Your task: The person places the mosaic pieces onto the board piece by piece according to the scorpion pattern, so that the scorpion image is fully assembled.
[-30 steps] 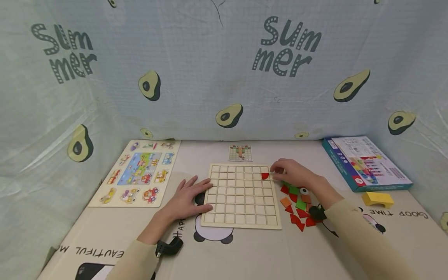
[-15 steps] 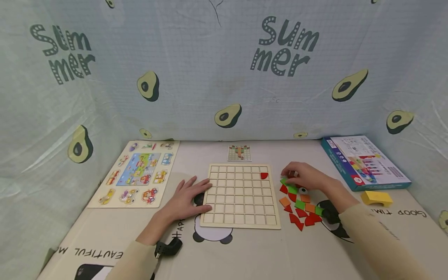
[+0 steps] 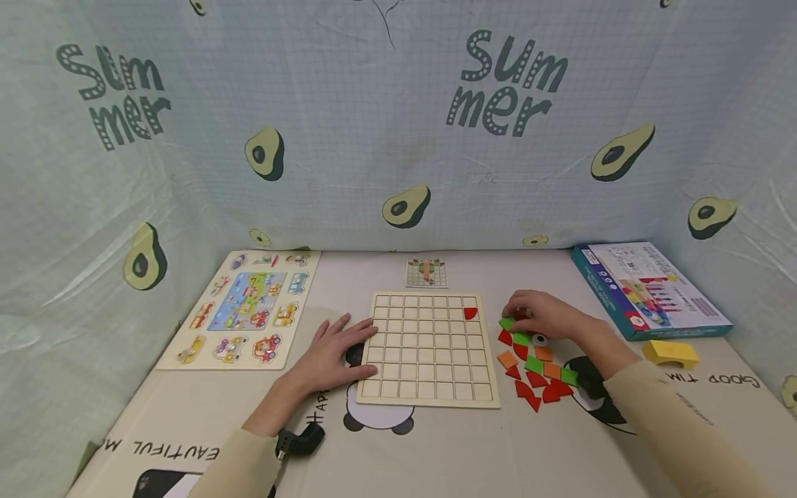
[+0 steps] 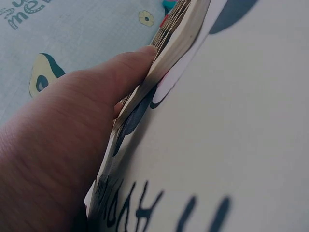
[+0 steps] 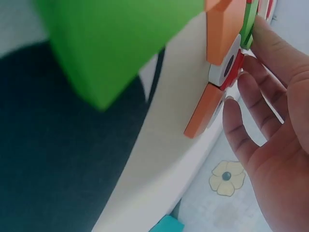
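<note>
In the head view, a square wooden grid board (image 3: pixel 429 351) lies mid-table. A red quarter-round tile (image 3: pixel 470 313) sits near its upper right corner. My left hand (image 3: pixel 328 354) rests with spread fingers at the board's left edge; in the left wrist view its thumb (image 4: pixel 130 67) lies on the rim. To the right, my right hand (image 3: pixel 542 315) is over the far end of a loose pile of red, green and orange tiles (image 3: pixel 534 364). The right wrist view shows its loosely bent fingers right beside a red tile (image 5: pixel 234 70), a round eye tile (image 5: pixel 226 63) and an orange tile (image 5: pixel 199 113).
Behind the board lies a small pattern card (image 3: pixel 426 272). A vehicle puzzle board (image 3: pixel 187 290) is at the left, a teal-edged box (image 3: pixel 650 290) at the back right. Before the box stands a yellow arch block (image 3: pixel 671 354). A printed cloth screen (image 3: pixel 336 138) closes off the back.
My right hand has drawn away from the board's upper right corner to the right, over the tile pile. The left hand stays on the board's edge; the red quarter-round tile has not moved.
</note>
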Available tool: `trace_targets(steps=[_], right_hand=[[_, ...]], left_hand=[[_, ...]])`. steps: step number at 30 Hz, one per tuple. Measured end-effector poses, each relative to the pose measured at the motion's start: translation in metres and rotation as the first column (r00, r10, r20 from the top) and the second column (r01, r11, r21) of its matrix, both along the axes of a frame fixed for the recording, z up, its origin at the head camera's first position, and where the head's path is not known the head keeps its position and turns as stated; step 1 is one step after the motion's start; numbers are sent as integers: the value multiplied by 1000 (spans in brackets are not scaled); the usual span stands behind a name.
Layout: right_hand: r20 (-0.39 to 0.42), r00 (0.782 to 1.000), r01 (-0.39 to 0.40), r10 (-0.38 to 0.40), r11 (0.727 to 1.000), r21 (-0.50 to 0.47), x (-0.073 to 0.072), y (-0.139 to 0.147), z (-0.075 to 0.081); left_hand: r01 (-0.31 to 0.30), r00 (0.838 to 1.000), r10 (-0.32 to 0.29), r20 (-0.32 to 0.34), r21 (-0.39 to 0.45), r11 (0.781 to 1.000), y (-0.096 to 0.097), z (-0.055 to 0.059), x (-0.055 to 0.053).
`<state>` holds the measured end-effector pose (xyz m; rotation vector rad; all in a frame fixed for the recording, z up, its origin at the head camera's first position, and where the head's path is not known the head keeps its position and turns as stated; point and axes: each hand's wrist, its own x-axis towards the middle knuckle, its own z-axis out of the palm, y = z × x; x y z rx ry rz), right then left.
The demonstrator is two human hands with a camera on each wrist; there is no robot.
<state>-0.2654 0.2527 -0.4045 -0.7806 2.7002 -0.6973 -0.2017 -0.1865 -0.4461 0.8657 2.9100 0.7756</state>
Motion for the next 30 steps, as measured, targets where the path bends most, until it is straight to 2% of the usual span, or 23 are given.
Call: trace_targets(steps=[10,17,22,30], right_hand=[[-11,1000,13,-13,999,42,-3,-6,1],[23,1000,13,-13,1000,29,-6,-4,2],[17,1000,2,-2,999,33,-8,-4,3],[38,995,90,-90,996,26,-6,-14,8]], left_hand=[[-6,1000,6,2,0,1000,-1,-2,0],[-8,1000,8,-3,-5,1000,-1,0,0],[-10,1000,10,-2,-1,1000,-1,0,0],[-7,1000,7,8,-2,1000,-1,0,1]])
